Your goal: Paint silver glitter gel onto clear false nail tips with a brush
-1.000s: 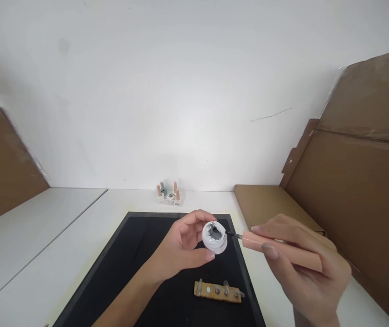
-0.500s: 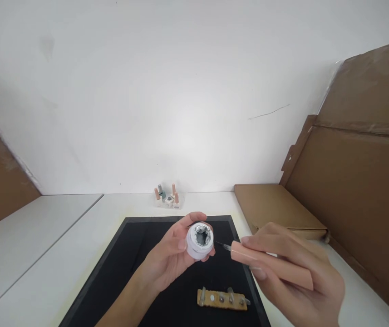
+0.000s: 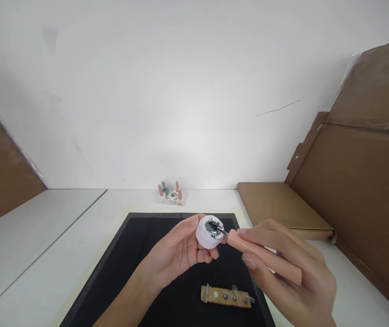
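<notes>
My left hand (image 3: 177, 252) is closed around a small white jar (image 3: 208, 237), tilted toward me, with torn silver foil about its mouth and dark grey content inside. Between the fingers of my right hand (image 3: 292, 268) is a nail polish brush (image 3: 264, 256) with a long peach handle. Its thin tip reaches into the jar's mouth. Below the hands, a cork-like strip (image 3: 226, 296) lies on the black mat (image 3: 119, 281), bearing several clear nail tips and small round dots.
At the back, a clear tray (image 3: 172, 201) holds several small nail polish bottles with peach and grey-green caps. A flat cardboard box (image 3: 279, 204) lies at the right, beside a standing cardboard panel (image 3: 361, 181). A white wall (image 3: 180, 91) rises behind the table.
The brush tip has gone from beside the jar to inside its mouth. The jar has shifted right and tilted, and my right hand has moved slightly left. The whole view has shifted a little.
</notes>
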Demonstrator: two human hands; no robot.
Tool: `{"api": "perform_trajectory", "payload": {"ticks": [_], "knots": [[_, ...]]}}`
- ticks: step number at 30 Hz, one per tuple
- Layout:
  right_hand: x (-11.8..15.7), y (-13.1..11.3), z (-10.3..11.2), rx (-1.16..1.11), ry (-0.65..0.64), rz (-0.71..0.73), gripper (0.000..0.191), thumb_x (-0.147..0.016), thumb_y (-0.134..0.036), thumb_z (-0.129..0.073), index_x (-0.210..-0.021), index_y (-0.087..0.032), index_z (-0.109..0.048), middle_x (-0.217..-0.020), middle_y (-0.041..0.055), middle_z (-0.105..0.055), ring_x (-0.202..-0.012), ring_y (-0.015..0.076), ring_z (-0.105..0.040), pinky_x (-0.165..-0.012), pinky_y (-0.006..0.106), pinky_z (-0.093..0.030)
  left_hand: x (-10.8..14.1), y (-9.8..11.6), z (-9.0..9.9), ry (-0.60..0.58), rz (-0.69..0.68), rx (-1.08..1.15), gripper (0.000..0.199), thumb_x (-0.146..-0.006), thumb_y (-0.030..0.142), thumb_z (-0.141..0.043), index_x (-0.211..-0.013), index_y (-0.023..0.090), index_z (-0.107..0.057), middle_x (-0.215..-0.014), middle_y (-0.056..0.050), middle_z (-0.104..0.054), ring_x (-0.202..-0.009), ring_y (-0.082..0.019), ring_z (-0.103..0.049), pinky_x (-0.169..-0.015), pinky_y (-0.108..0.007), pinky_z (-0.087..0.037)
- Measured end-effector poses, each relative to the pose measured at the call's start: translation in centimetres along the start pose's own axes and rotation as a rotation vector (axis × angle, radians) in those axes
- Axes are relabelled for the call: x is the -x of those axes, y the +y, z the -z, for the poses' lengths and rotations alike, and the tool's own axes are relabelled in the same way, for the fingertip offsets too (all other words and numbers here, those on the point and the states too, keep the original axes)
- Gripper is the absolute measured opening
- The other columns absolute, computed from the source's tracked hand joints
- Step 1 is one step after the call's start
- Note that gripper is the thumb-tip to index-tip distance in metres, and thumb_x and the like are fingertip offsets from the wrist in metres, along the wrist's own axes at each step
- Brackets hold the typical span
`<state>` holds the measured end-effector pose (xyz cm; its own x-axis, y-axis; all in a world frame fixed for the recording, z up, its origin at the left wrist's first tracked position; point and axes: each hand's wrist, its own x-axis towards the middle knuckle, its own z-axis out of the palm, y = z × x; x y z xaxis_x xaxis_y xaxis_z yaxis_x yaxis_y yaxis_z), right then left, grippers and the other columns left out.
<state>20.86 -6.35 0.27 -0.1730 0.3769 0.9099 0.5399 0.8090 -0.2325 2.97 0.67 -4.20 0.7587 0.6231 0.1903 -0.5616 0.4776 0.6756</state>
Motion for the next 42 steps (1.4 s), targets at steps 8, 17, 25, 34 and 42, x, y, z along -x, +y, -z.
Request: {"api": "perform_trajectory", "payload": {"ticks": [8,17,25,34,42], "knots": [[0.3,0.3,0.1,0.018,-0.048,-0.028,0.016,-0.086,-0.007,-0.056,-0.097,-0.015,-0.065,-0.069,0.0017,-0.069,-0.057,0.0099,-0.058,-0.047,0.021,-0.046,-0.2,-0.6,-0.1,0.025,0.025,-0.01,0.025,-0.091,0.034,-0.065,-0.096,0.012,-0.075,-0.083,-0.008,-0.079,-0.068,-0.013,-0.074,-0.063,-0.016,-0.058],[0.6,0.8,0.1,0.149,-0.071,-0.014,0.01,-0.089,-0.011,-0.058,-0.096,-0.015,-0.064,-0.068,0.0015,-0.067,-0.054,0.0098,-0.058,-0.045,0.021,-0.045,-0.5,-0.9,-0.1,0.135,0.099,0.031,0.028,-0.087,0.037,-0.07,-0.09,0.01,-0.077,-0.075,-0.007,-0.076,-0.064,-0.012,-0.071,-0.062,-0.018,-0.055],[0.7,0.8,0.1,0.148,-0.058,-0.005,0.011,-0.089,-0.011,-0.058,-0.097,-0.016,-0.063,-0.069,0.002,-0.068,-0.054,0.011,-0.059,-0.045,0.022,-0.046,-0.6,-0.9,0.0,0.138,0.221,0.149,0.027,-0.079,0.035,-0.077,-0.084,0.009,-0.077,-0.073,-0.008,-0.077,-0.064,-0.012,-0.07,-0.063,-0.017,-0.053],[1.0,0.7,0.1,0.023,-0.047,-0.084,0.014,-0.086,-0.009,-0.059,-0.095,-0.018,-0.065,-0.071,0.0021,-0.071,-0.056,0.0122,-0.062,-0.047,0.023,-0.05,-0.5,-1.3,0.6,0.1,0.256,0.148,0.03,-0.081,0.037,-0.075,-0.087,0.008,-0.075,-0.079,-0.01,-0.077,-0.068,-0.012,-0.07,-0.065,-0.017,-0.051],[0.9,0.0,-0.6,-0.021,0.068,-0.286,0.01,-0.08,-0.012,-0.066,-0.083,-0.02,-0.071,-0.066,-0.0012,-0.07,-0.053,0.01,-0.061,-0.045,0.018,-0.051,-0.5,-1.3,0.6,0.077,0.109,0.057,0.018,-0.082,0.028,-0.076,-0.091,0.014,-0.07,-0.081,-0.004,-0.071,-0.069,-0.011,-0.066,-0.067,-0.02,-0.051]]}}
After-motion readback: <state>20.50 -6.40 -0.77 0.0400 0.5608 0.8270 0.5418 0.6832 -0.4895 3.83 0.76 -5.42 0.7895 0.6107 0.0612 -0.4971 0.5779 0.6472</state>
